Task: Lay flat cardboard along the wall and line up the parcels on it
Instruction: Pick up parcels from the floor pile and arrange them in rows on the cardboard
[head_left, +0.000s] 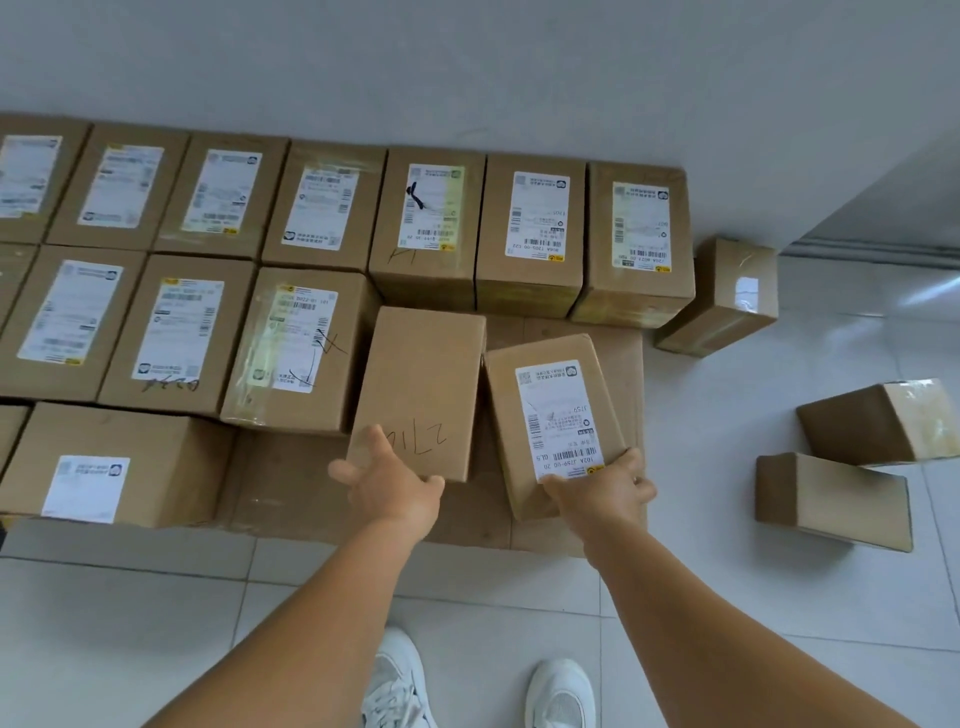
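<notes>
Flat cardboard (291, 488): brown sheet on the floor, running along the grey wall (467, 67); rows of parcels cover most of it.
Unlabelled parcel (421, 389): plain brown box with handwriting on top, lying on the sheet in the second row, right of a taped labelled parcel (301, 348).
Left hand (392, 480): grips the near edge of the unlabelled parcel, fingers curled onto its top, thumb out to the side.
Labelled parcel (556, 415): box with a white shipping label, tilted, just right of the unlabelled one; whether it rests fully on the sheet is hard to tell.
Right hand (605, 491): fingers clamped on that parcel's near end.
Back row (530, 228): labelled boxes side by side against the wall.
Loose boxes (831, 499): three on the white tiled floor (727, 597) to the right, off the cardboard.
Shoes (558, 691): white, at the bottom edge.
</notes>
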